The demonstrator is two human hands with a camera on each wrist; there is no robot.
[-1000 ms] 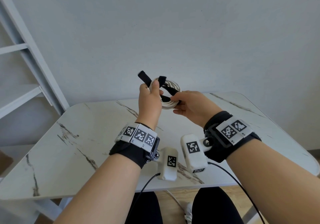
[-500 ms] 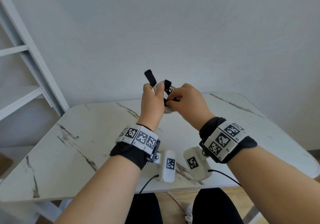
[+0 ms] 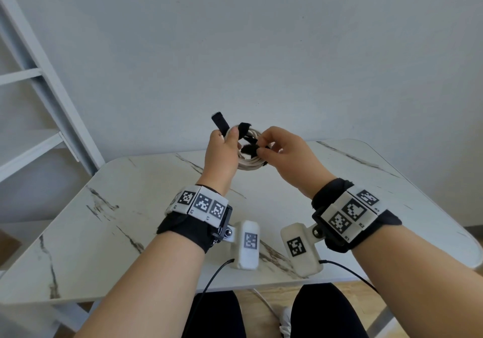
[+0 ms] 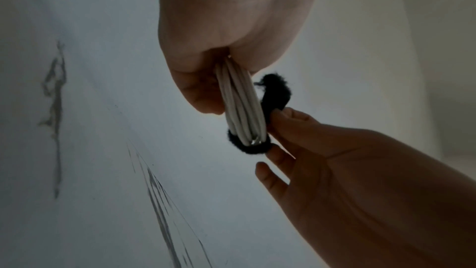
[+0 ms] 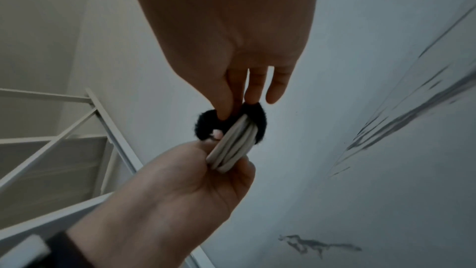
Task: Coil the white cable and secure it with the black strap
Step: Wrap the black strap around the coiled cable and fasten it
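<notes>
The white cable (image 3: 250,164) is wound into a small coil held in the air above the marble table (image 3: 130,207). My left hand (image 3: 222,152) grips the coil's left side (image 4: 239,105), thumb on top. The black strap (image 3: 249,149) loops round the bundle (image 4: 248,146), and one loose end (image 3: 220,122) sticks up past my left thumb. My right hand (image 3: 282,152) pinches the strap against the coil (image 5: 229,117) with thumb and forefinger, its other fingers stretched out.
A white metal shelf frame (image 3: 52,102) stands at the left beside the table. A plain wall is behind. Black wires (image 3: 217,277) hang from the wrist cameras near the table's front edge. My legs are below that edge.
My right hand has turned and drawn the strap round the coil, ending slightly to the right. The coil shows more between the hands than half a second ago. My left hand has hardly moved.
</notes>
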